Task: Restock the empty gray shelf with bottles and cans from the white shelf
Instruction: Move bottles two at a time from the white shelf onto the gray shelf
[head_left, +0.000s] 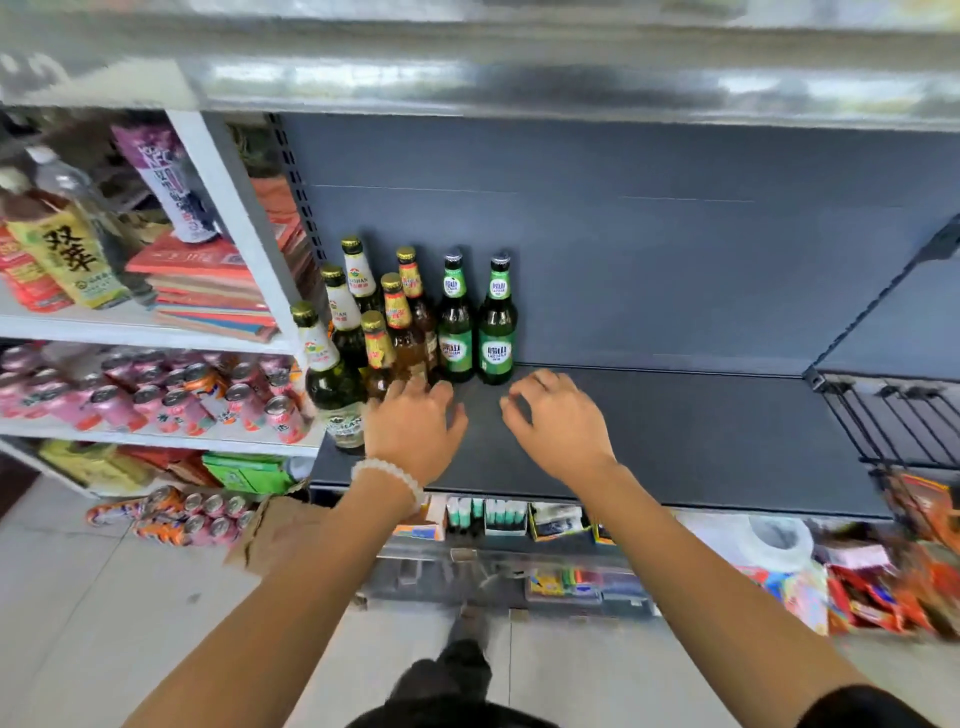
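Bottles (410, 317) are standing at the gray shelf's (701, 447) far left; most of it is waiting bare. Cans (171, 397) are sitting on the white shelf (156, 332). Both hands, left (413, 428) and right (558, 418), are hovering with relaxed fingers, gripping nothing.

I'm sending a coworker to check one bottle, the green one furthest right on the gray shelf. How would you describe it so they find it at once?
Look at the gray shelf, where beer bottles cluster at its left end. Two green bottles with green-and-white labels stand side by side at the cluster's right edge. Yours is the rightmost green bottle, the only one with bare shelf to its right.
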